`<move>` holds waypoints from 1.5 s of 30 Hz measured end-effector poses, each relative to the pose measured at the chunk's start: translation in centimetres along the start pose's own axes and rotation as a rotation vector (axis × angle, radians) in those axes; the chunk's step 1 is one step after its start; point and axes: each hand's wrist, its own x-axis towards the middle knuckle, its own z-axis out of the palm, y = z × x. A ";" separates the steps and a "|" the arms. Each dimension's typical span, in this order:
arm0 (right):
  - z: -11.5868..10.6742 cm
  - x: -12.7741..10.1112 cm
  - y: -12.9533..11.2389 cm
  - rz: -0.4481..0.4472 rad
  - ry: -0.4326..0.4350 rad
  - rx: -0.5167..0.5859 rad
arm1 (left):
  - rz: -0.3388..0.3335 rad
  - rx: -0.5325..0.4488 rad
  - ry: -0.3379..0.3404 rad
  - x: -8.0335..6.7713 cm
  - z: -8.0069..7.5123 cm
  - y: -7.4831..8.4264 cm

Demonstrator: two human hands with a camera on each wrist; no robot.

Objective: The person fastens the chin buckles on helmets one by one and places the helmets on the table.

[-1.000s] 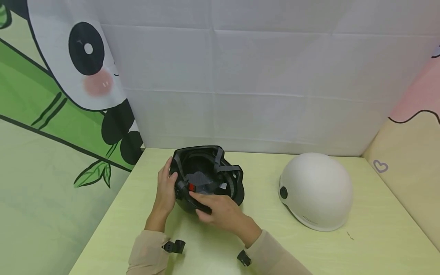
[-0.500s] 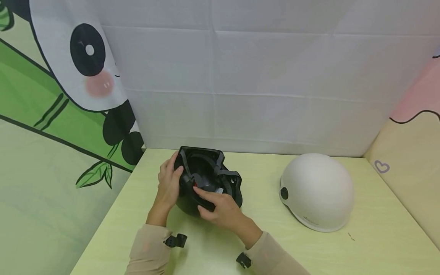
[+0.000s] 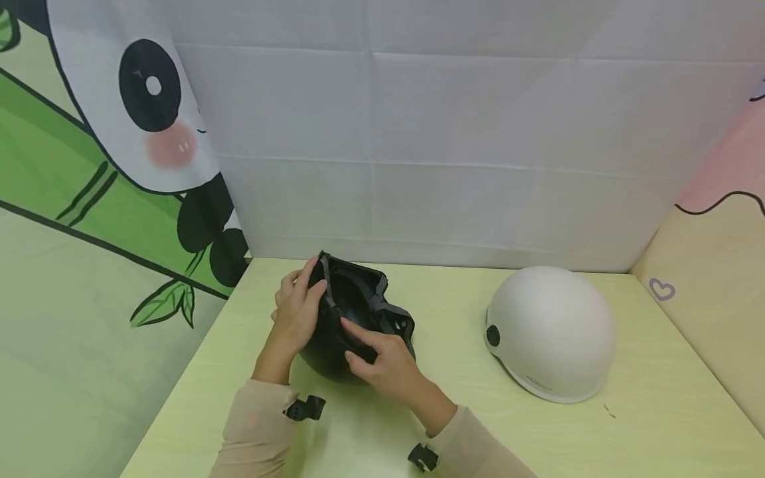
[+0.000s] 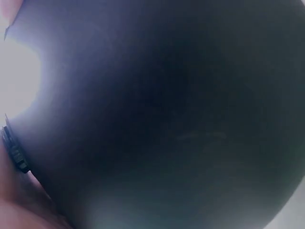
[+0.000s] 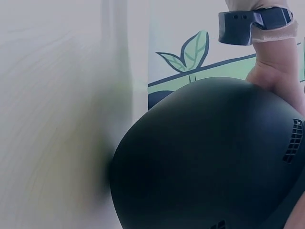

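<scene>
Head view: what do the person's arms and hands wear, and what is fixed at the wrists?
Both arms wear long beige sleeves down to the wrists. A small black camera mount sits at the left wrist, another at the right. The left hand and right hand are bare, without gloves.

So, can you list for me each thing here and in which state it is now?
black helmet: upside down, tilted, opening facing up, held on the table
white helmet: dome up on the table, untouched
left hand: grips the black helmet's rim
right hand: grips the near rim, fingers inside
</scene>
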 end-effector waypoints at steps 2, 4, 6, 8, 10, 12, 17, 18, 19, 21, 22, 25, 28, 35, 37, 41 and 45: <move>0.0 0.0 0.0 0.000 0.014 0.019 | -0.002 0.009 -0.013 0.1 -0.1 0.2; 0.1 0.0 -0.1 0.008 0.030 0.041 | -0.005 0.019 -0.023 0.2 -0.2 0.4; 0.1 0.1 -0.4 0.031 0.040 0.071 | -0.011 0.026 -0.033 0.3 -0.3 0.7; 0.0 0.2 -0.9 0.055 0.050 0.115 | -0.017 0.030 -0.040 0.4 -0.4 0.9; -0.4 0.4 -1.8 0.069 0.058 0.158 | -0.021 0.033 -0.047 0.5 -0.5 1.1; -0.7 0.6 -2.7 0.085 0.062 0.193 | -0.023 0.037 -0.053 0.6 -0.5 1.2; -1.4 0.8 -4.1 0.148 0.059 0.220 | -0.022 0.045 -0.061 0.7 -0.5 1.4; -1.4 0.8 -4.2 0.158 0.058 0.218 | -0.020 0.045 -0.060 0.8 -0.5 1.4; -1.5 0.8 -4.3 0.167 0.060 0.213 | -0.018 0.043 -0.060 0.8 -0.5 1.5; -1.5 0.7 -4.3 0.177 0.069 0.209 | -0.015 0.041 -0.060 0.8 -0.5 1.4; -1.6 0.7 -4.3 0.180 0.074 0.208 | -0.014 0.040 -0.059 0.8 -0.5 1.4; -1.6 0.7 -4.2 0.194 0.088 0.221 | -0.008 0.038 -0.056 0.7 -0.5 1.2; -1.7 0.8 -4.2 0.205 0.090 0.250 | 0.008 0.038 -0.045 0.5 -0.5 1.0; -1.8 0.7 -4.1 0.225 0.106 0.255 | 0.050 0.034 0.004 0.1 -0.5 0.2; -1.8 0.7 -4.1 0.225 0.113 0.251 | 0.057 0.022 0.018 -0.1 -0.4 -0.3; -1.8 0.6 -3.9 0.216 0.125 0.256 | 0.070 -0.042 0.067 -0.6 0.3 -1.5; -1.9 0.6 -3.8 0.206 0.130 0.267 | 0.098 -0.118 0.134 -1.1 1.0 -2.6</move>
